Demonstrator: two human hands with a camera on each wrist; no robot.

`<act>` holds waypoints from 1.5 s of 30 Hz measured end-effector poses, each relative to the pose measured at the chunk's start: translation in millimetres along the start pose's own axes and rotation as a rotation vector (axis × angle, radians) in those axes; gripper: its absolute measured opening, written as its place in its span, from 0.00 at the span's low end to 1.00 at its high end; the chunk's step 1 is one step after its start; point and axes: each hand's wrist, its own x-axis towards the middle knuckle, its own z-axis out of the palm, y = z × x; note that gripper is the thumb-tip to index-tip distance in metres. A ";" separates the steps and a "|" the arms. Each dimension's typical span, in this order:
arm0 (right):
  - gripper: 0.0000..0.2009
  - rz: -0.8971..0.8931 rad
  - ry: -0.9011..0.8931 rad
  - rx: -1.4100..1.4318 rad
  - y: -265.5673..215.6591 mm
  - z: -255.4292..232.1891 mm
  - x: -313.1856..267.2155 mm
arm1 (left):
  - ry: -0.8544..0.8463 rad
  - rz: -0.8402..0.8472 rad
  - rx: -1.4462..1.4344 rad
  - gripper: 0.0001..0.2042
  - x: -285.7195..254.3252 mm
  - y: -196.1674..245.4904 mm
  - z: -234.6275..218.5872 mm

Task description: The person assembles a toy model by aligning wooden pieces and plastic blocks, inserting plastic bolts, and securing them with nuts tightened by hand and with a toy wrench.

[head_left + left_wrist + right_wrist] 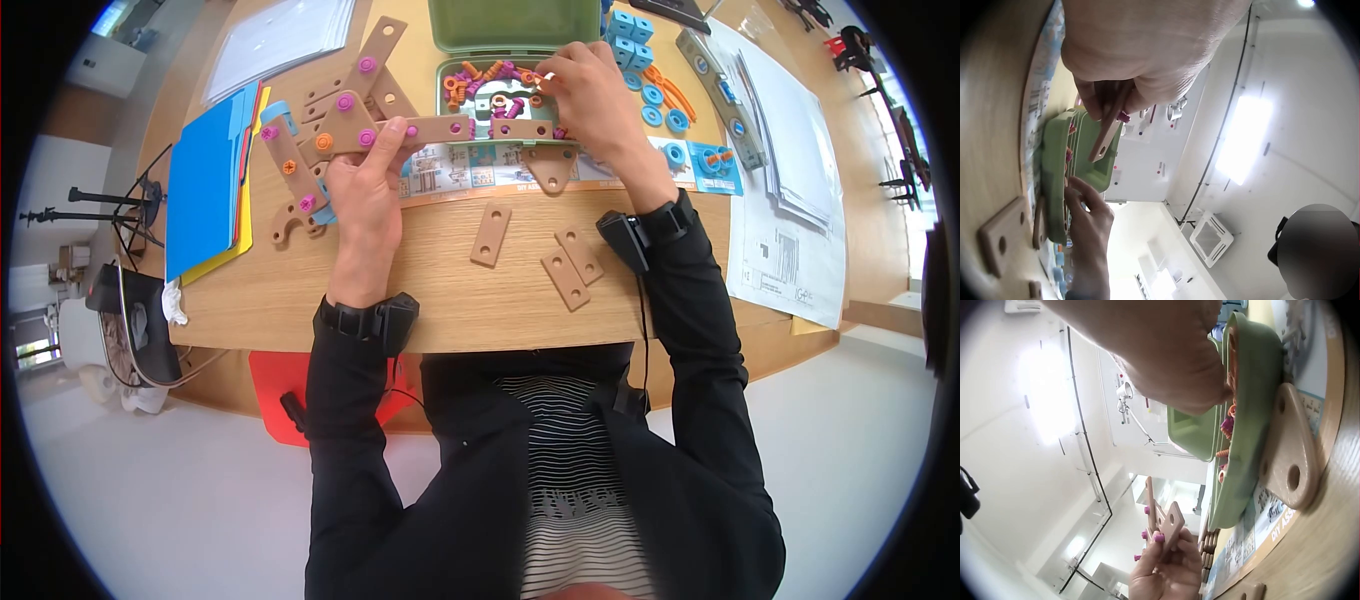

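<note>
My left hand (365, 195) grips a brown perforated strip (438, 129) between thumb and fingers. The strip belongs to a built-up frame of brown pieces, fastened with pink and orange bolts (324, 142), that extends to the left. In the left wrist view the strip (1105, 139) juts out toward the green box (1054, 169). My right hand (600, 100) reaches into that box at its right end, among loose pink and orange bolts (515, 108). Its fingertips are hidden in the right wrist view by the hand (1166, 356) itself; I cannot tell whether they pinch a bolt.
Three loose brown strips (490, 235) lie on the table in front, and a triangular plate (550, 168) sits near the box on a printed sheet. Blue blocks (628, 40) and wheels stand at the right. Blue folders (210, 180) are at left, papers (785, 230) at right.
</note>
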 end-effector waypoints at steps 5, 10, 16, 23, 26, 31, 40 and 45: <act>0.10 0.067 -0.243 0.076 8.8 -36.8 9.4 | -0.001 -0.005 0.007 0.08 0.5 -0.4 -1.0; 0.13 -0.124 -0.516 0.238 8.7 -38.3 0.1 | -0.004 -0.002 0.026 0.07 0.8 -2.7 -0.6; 0.14 0.047 -0.436 0.353 9.2 -36.9 5.1 | -0.005 -0.003 0.016 0.06 1.8 -3.4 -3.8; 0.12 -0.029 -0.342 0.246 10.6 -29.3 2.1 | 0.009 0.014 0.034 0.07 1.8 -3.7 -3.3; 0.13 -0.023 -0.292 0.245 7.7 -29.8 3.7 | 0.037 0.040 0.015 0.07 2.5 -2.4 -2.8; 0.12 -0.094 -0.269 0.223 -1.8 -19.3 1.3 | 0.083 0.062 -0.003 0.06 5.3 -2.2 -6.6; 0.13 -0.182 -0.306 0.257 -30.8 -6.5 -7.1 | 0.106 0.082 -0.027 0.07 5.0 0.1 -7.0; 0.14 -0.204 -0.337 0.318 -38.5 2.6 -9.4 | 0.086 0.091 -0.033 0.07 3.7 1.0 -5.7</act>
